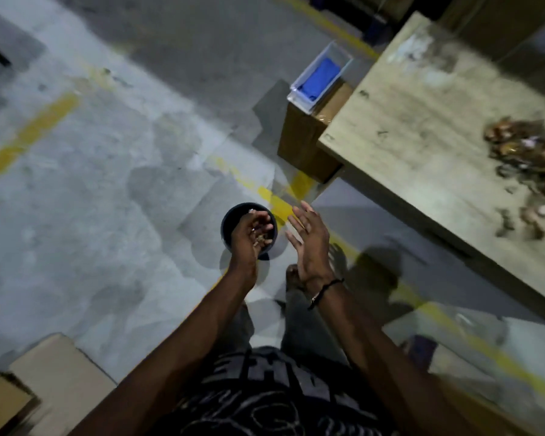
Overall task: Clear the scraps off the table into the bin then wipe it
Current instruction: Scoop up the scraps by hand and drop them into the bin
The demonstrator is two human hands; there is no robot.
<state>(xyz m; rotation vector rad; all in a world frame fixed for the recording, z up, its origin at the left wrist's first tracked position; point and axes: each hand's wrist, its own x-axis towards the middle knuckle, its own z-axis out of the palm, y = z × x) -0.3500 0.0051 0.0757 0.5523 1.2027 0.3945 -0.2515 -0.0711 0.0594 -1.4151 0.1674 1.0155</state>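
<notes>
Scraps [526, 155] (one heap), one bin [230, 220]

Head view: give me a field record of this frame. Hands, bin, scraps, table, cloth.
left hand: cupped over the bin, bits of scrap in the palm
right hand: open, fingers straight, beside the bin, holds nothing
bin: dark, round, on the floor below the left hand
scraps: pile on the table, not yet cleared
table: light top, smudged
blue cloth: in a clear tray on a cardboard box by the table corner
stage: clearing; wipe not begun
</notes>
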